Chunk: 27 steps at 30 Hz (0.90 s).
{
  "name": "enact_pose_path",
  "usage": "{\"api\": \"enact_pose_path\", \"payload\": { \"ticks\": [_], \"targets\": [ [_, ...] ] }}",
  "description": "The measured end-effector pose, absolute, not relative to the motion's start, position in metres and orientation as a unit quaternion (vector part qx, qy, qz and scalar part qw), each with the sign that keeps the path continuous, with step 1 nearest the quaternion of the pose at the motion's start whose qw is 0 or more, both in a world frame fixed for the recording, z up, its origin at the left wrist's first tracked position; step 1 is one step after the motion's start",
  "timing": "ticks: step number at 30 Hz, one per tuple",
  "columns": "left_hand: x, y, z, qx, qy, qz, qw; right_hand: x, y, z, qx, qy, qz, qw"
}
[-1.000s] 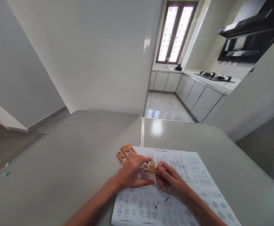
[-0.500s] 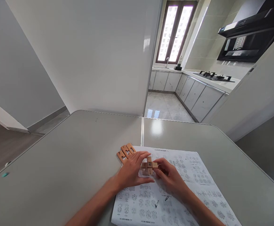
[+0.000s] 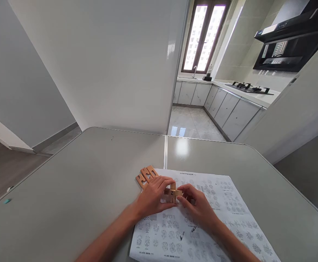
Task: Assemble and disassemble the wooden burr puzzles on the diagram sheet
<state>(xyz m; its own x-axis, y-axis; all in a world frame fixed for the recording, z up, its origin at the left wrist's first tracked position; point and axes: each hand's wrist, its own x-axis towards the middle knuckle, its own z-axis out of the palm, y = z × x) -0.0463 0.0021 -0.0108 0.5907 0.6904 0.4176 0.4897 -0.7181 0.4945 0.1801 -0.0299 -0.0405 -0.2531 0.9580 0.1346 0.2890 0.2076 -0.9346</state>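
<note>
A small wooden interlocking puzzle (image 3: 172, 194), built of crossed blocks with a dark mark like "2" or "Z" on one face, is between my two hands over the printed sheet (image 3: 175, 240). My left hand (image 3: 159, 193) grips it from the left, fingers over the far side and thumb at the near side. My right hand (image 3: 194, 200) pinches the block end jutting out on the right. Beyond my left hand lie several flat wooden puzzle pieces (image 3: 146, 175) with cut-out notches and dark marks, partly covered by that hand.
The sheet carries rows of small diagrams and two handwritten ticks. It lies on a grey table (image 3: 66, 189) with a seam down its middle. A small teal bit (image 3: 7, 201) sits near the left edge. Past the table are a white wall panel (image 3: 106, 65) and a kitchen counter (image 3: 230, 105).
The wooden puzzle has tilted and turned slightly in my hands. My left thumb has come in closer to its near side. The loose pieces have stayed put.
</note>
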Motion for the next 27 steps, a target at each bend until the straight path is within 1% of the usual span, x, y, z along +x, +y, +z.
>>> {"api": "enact_pose_path", "payload": {
  "ticks": [6,11,19,27],
  "targets": [
    [-0.0459,0.0029,-0.0110,0.879,0.333,0.303,0.158,0.1791,-0.0312,-0.0362,-0.472,-0.676,0.411,0.389],
    [-0.0462,0.0039,-0.0102,0.876,0.333,0.304,0.171,0.1787,-0.0318,-0.0383,-0.482,-0.683,0.387,0.390],
    [-0.0459,0.0029,-0.0079,0.873,0.340,0.299,0.180,0.1777,-0.0301,-0.0414,-0.491,-0.704,0.293,0.421],
    [-0.0486,0.0017,-0.0028,0.867,0.347,0.286,0.215,0.1778,-0.0294,-0.0387,-0.468,-0.711,0.295,0.434]
  ]
}}
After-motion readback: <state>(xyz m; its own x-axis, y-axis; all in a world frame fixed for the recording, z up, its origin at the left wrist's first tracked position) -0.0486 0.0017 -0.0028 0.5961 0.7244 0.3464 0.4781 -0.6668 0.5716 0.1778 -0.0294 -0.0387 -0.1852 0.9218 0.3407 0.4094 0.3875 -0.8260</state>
